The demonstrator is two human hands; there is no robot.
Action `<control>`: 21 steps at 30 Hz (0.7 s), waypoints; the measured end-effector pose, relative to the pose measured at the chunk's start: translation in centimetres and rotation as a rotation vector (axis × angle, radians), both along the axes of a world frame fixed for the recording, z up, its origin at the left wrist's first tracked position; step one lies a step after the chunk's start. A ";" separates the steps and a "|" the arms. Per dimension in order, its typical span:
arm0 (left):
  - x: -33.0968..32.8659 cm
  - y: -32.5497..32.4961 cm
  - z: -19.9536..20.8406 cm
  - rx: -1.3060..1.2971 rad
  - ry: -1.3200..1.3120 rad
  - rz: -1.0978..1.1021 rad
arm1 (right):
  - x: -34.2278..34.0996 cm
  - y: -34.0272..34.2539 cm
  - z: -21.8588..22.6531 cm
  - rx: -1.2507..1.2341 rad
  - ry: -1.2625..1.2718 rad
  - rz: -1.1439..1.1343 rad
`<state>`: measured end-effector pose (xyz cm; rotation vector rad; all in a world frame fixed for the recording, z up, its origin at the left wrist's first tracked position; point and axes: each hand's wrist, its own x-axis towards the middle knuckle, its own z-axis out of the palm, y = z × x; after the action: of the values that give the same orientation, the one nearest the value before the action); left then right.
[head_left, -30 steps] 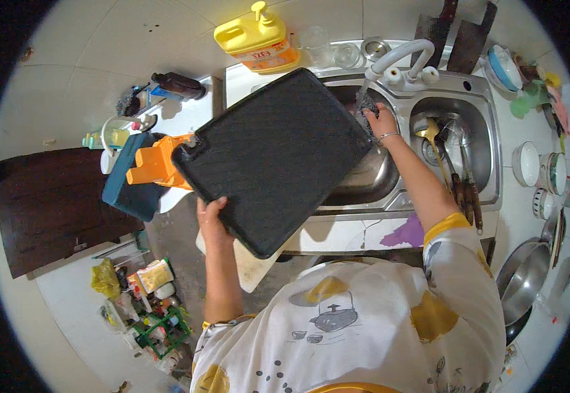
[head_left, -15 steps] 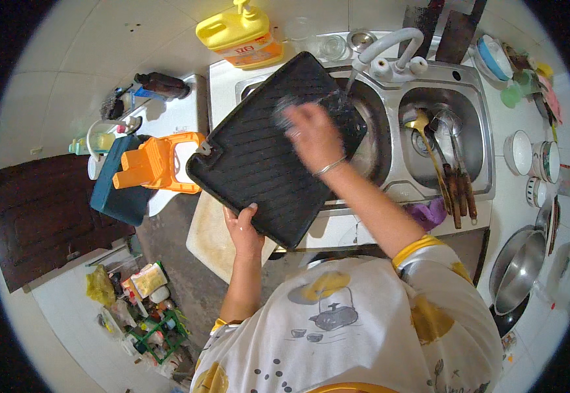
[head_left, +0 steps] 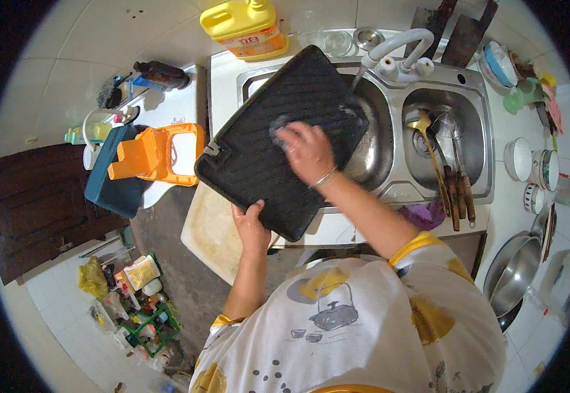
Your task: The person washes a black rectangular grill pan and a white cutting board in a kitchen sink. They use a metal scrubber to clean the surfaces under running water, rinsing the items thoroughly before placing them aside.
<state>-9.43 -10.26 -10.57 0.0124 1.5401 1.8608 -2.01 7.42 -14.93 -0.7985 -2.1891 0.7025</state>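
The black ridged tray leaned tilted over the left basin of the steel double sink, its far corner close under the white tap, as I watched from the head camera. My left hand gripped the tray's near edge, thumb on top and fingers curled underneath out of sight. My right hand lay on the ribbed face near its middle, fingers bent over something pale that I could not make out; whether it was a sponge or foam, I could not tell. A pale cutting board sat partly beneath the tray's lower corner. Spoons and wooden-handled tools lay in the right basin. A yellow jug stood behind the sink, and an orange plastic stool rested to the left.
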 end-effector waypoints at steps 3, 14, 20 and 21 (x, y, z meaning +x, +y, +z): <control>-0.4 0.4 -0.8 0.004 -0.042 0.065 | 4.4 4.4 -6.3 -0.069 -0.094 -0.127; -0.2 0.1 -2.4 0.045 -0.080 0.068 | -0.5 7.2 -4.5 0.153 -0.100 -0.278; 0.0 0.6 -2.0 -0.006 -0.165 0.081 | -0.7 9.0 -4.8 -0.004 -0.113 -0.363; 0.1 0.8 -2.1 -0.003 -0.152 0.075 | -2.1 7.7 -2.6 -0.094 -0.053 -0.240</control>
<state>-9.38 -9.43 -12.64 -0.1862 1.4564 1.8715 -4.15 15.10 -17.57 -1.1185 -2.0731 0.6724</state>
